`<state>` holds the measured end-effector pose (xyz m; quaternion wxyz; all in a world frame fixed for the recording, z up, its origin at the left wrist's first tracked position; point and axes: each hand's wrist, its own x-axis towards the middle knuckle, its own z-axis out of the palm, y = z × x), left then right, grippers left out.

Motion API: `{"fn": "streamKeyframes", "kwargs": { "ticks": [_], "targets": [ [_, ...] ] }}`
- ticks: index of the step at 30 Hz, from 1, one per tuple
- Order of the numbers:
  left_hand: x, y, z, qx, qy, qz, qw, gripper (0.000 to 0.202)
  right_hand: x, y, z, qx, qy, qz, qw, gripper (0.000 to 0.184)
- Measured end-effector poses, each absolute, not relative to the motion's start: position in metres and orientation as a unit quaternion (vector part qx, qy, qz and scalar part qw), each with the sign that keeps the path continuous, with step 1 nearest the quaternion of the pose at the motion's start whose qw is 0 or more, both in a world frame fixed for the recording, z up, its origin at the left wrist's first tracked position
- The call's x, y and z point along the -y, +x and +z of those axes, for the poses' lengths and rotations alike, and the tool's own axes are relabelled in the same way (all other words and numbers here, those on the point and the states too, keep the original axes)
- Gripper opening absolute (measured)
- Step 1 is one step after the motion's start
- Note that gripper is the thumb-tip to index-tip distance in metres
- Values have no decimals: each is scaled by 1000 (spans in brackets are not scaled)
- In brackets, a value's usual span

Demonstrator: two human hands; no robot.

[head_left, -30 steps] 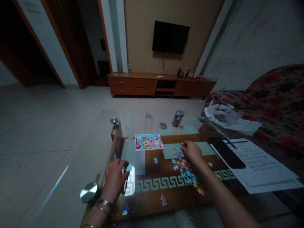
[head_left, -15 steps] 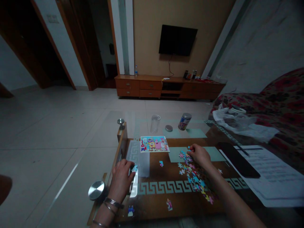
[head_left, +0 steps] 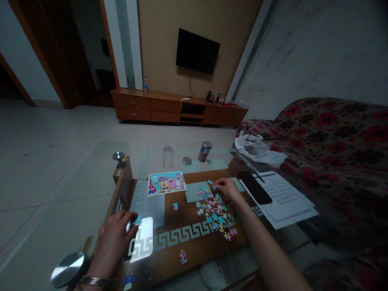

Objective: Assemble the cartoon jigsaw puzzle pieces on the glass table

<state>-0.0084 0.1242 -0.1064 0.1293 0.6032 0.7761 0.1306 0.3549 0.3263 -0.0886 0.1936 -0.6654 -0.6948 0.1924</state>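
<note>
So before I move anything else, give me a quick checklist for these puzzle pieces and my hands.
1. Left hand at the light blue piece: ok; whether it is pinched or only touched, cannot tell.
2. Right hand at the far end of the heap of pieces: ok; grip on a single piece, cannot tell.
3. Picture card face up and uncovered: ok.
4. All loose pieces gathered in the heap: not ok; one lies near the card, another near the table's near edge.
5. Black phone apart from the heap: ok.

dim light, pale tiled floor (head_left: pixel 60 157), television (head_left: pixel 197 51) on tan wall (head_left: pixel 157 48) — wooden cabinet (head_left: pixel 165 111) beneath, flowered sofa (head_left: pixel 327 127) at right
</note>
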Motion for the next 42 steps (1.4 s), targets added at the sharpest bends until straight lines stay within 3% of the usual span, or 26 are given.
{"fn": "streamKeyframes", "kwargs": {
  "ticks": [8,19,27,42],
  "targets": [
    [-125,-11,-114,-774,604,142,121,24,-312,334,-78,716,-611,270,201,16],
    [-124,-3,-95,-781,582,167,150,25,-232,182,-82,817,-422,364,150,19],
    [-124,-1,-90,-783,582,166,146,21,-225,129,-86,839,-399,348,124,19],
    [-123,1,-84,-783,582,167,144,18,-221,126,-81,864,-399,299,77,14]
  ]
}}
